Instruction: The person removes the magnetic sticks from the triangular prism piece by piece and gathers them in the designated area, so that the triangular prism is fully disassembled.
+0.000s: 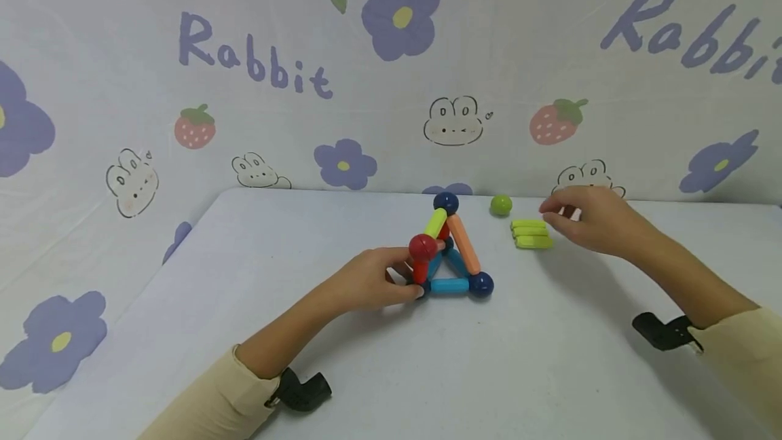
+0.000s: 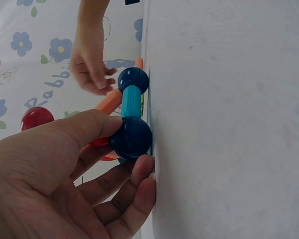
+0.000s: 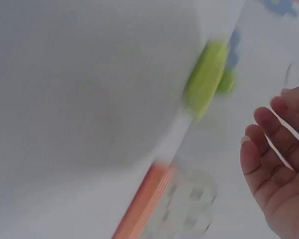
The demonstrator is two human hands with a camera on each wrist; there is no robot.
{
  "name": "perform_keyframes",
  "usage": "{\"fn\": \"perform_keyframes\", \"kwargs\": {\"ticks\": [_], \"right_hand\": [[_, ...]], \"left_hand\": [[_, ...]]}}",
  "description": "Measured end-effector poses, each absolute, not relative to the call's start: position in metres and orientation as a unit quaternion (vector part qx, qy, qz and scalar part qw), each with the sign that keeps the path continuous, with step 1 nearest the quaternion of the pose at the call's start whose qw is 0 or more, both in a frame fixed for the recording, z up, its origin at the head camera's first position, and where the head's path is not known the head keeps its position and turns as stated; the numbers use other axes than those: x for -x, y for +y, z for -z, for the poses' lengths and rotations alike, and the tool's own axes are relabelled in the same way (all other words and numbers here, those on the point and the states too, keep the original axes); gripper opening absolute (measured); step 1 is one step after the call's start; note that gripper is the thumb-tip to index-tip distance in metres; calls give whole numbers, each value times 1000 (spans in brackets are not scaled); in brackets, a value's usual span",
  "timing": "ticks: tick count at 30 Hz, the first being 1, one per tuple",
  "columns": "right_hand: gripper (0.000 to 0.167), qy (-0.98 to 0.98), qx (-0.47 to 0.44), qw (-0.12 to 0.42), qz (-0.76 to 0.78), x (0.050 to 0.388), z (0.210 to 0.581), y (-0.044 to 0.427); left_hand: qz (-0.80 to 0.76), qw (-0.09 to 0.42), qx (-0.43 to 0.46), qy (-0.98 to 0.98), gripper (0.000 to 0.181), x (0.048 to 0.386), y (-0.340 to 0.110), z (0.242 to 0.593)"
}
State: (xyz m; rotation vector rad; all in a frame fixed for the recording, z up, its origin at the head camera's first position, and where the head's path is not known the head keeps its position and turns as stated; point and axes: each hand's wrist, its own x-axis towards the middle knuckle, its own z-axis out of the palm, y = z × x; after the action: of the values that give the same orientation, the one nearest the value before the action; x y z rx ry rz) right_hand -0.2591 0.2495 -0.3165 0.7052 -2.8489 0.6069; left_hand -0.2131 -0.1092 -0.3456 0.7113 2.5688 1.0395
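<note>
A frame of magnetic rods and balls stands on the table, with blue rods [image 1: 449,286] at its base, an orange rod [image 1: 464,244] sloping up its right side and a dark blue ball [image 1: 446,203] on top. My left hand [image 1: 369,280] grips its near left corner, thumb and fingers about a dark blue ball [image 2: 132,138]; a red ball [image 1: 423,248] sits above that corner. My right hand [image 1: 589,218] hovers with bent, relaxed fingers just right of several yellow-green rods [image 1: 533,242], holding nothing.
A green ball [image 1: 501,205] lies behind the yellow-green rods. In the right wrist view an orange rod [image 3: 143,201] lies on the table. A printed cloth [image 1: 391,87] hangs along the table's back edge.
</note>
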Motion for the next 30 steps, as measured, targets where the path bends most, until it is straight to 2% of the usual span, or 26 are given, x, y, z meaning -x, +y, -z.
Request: {"fn": "perform_keyframes", "kwargs": {"ticks": [3, 8, 11, 21, 30], "right_hand": [[19, -925, -235, 55, -292, 247, 311, 213], [37, -877, -176, -46, -444, 242, 310, 166], [40, -858, -145, -77, -487, 246, 315, 148], [22, -848, -114, -17, -517, 249, 330, 124], [22, -837, -127, -29, -532, 250, 325, 130]], "left_hand": [[-360, 138, -248, 889, 28, 213, -110, 345], [-357, 136, -252, 889, 28, 214, -111, 345], [-358, 135, -254, 888, 28, 214, -111, 345], [-363, 127, -274, 882, 27, 215, -110, 346], [-359, 133, -266, 885, 26, 215, -111, 347]]}}
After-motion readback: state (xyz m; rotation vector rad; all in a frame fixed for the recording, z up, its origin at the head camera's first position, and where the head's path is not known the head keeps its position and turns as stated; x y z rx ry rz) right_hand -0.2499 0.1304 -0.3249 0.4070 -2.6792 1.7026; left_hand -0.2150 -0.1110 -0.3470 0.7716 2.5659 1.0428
